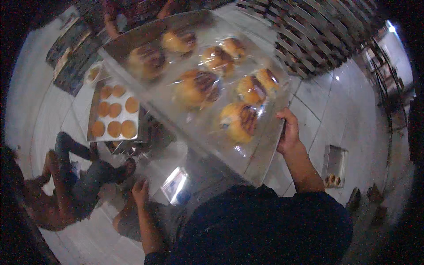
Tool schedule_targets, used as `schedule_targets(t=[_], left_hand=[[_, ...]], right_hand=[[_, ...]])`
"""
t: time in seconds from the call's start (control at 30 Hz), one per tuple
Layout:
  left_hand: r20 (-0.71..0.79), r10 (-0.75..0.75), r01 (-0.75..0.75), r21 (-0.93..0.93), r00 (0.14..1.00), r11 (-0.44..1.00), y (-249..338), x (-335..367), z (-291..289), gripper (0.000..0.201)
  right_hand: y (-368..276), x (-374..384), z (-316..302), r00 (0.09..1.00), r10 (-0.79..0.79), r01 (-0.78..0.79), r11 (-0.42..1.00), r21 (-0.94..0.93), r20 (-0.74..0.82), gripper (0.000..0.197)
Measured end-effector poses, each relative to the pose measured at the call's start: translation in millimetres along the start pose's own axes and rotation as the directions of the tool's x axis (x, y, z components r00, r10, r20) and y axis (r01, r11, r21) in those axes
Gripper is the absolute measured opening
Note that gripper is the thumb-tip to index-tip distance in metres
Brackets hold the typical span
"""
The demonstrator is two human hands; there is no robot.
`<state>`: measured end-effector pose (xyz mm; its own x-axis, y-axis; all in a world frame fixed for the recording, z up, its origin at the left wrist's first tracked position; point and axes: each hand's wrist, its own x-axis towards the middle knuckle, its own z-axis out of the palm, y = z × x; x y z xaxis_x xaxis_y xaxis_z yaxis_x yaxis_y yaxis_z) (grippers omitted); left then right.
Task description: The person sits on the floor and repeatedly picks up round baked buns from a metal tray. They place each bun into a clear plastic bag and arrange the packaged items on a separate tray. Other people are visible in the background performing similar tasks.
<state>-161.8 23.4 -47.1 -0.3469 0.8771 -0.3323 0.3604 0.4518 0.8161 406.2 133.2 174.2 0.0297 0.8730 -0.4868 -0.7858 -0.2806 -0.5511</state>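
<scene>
My right hand (289, 132) grips the right edge of a large metal tray (168, 117), which is raised and tilted in front of me. Several golden buns with dark brown stripes lie on it, wrapped in clear plastic; one wrapped bun (238, 121) is close to that hand. Lower down and apart from the tray, my left hand (140, 192) has its fingers curled, with nothing visible in them. A shiny clear plastic packet (175, 183) lies to the right of it. The tray's underside is hidden.
At left, a smaller tray (92, 112) holds several flat round golden buns. A seated person (95, 176) is beside it, and another person's arm (110, 25) shows behind my tray. Stacked slatted racks (327, 33) stand far right. A small tray (337, 161) with buns rests on the tiled floor.
</scene>
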Motion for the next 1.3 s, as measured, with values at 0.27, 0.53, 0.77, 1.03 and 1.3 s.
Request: schedule_targets(t=[0.27,0.53,0.77,1.03,1.3], left_hand=[[0.062,0.421,-0.400,0.463,0.905,0.791,48,-60,35,0.016],[-0.023,0.206,-0.200,0.168,0.978,0.965,54,-118,54,0.013],[-0.039,0.084,-0.068,0.318,0.996,0.946,95,-139,60,0.023],[0.037,0.209,-0.161,0.767,0.977,0.622,120,-129,90,0.032],[0.387,0.022,-0.382,0.896,0.922,0.225,154,-110,113,0.034]], right_hand=[[14,130,-245,0.948,-0.115,0.163,0.976,0.142,-0.296,0.040],[54,346,-329,0.797,-0.124,0.353,0.890,0.289,-0.591,0.066],[94,436,-343,0.861,-0.146,0.364,0.845,0.391,-0.487,0.061],[248,314,-331,0.905,-0.406,-0.289,-0.371,-0.882,-0.126,0.062],[277,373,-253,0.994,0.062,0.106,-0.253,-0.962,0.094,0.067]])
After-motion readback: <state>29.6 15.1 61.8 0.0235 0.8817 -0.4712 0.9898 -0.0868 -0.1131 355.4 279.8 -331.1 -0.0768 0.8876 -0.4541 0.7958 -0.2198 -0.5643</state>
